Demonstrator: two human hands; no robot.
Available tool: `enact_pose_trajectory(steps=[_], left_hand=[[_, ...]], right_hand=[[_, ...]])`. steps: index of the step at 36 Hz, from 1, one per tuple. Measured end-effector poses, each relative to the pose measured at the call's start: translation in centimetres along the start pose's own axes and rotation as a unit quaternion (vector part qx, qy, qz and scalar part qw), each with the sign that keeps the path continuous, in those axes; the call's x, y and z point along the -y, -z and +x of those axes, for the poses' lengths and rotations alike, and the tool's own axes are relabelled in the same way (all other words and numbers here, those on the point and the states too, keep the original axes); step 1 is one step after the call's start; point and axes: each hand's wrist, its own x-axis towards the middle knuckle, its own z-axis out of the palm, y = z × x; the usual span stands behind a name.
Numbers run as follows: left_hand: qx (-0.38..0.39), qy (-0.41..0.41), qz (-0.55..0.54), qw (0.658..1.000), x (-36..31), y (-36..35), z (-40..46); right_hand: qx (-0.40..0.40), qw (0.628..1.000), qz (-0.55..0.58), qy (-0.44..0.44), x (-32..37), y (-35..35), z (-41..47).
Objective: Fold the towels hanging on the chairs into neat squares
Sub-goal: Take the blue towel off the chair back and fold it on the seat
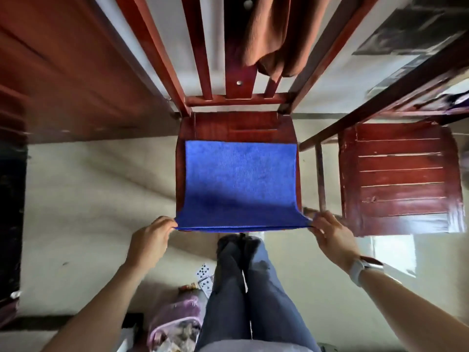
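Two towels in view. One blue towel (239,184) lies spread over the seat of the near chair (236,124), its far edge flat on the wood and its near edge lifted off the front of the seat. You hold that near edge at both corners — your left hand (149,240) pinches the left corner between thumb and fingers, your right hand (332,233) pinches the right corner the same way. Both grips are narrow and closed on cloth; the edge between them runs taut and nearly straight.

The second, an orange-brown towel (269,34), hangs bunched over the backrest of the same chair, to the right of the centre slat, well apart from the blue one.

Two chairs counted: the one in use, and a second chair (401,174) just beside it on your right, its slatted seat bare.

One watch (361,269) with a pale strap on your right wrist.

On the floor (88,199) near your legs — a few playing cards (204,276), count unclear, and a pinkish bag (175,318) whose contents you cannot make out.
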Motion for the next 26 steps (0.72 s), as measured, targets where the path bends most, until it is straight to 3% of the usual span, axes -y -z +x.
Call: enact_pose_trajectory(steps=[12,15,23,26], left_hand=[[0.173,0.037,0.050,0.983,2.8,-9.1,-2.1],[0.193,0.064,0.050,0.978,3.1,-9.8,-2.1],[0.091,0.152,-0.026,0.984,3.1,-9.3,0.6],[0.035,0.173,-0.106,0.979,2.9,-8.0,3.2]], right_hand=[[0.187,0.977,-0.075,-0.070,-4.4,-10.4,-2.8],[0.188,0.977,-0.063,-0.081,-4.4,-11.3,-2.7],[0.085,0.989,0.037,-0.115,-4.1,-9.1,1.0],[0.055,0.981,0.114,-0.147,-4.0,-7.7,3.4]])
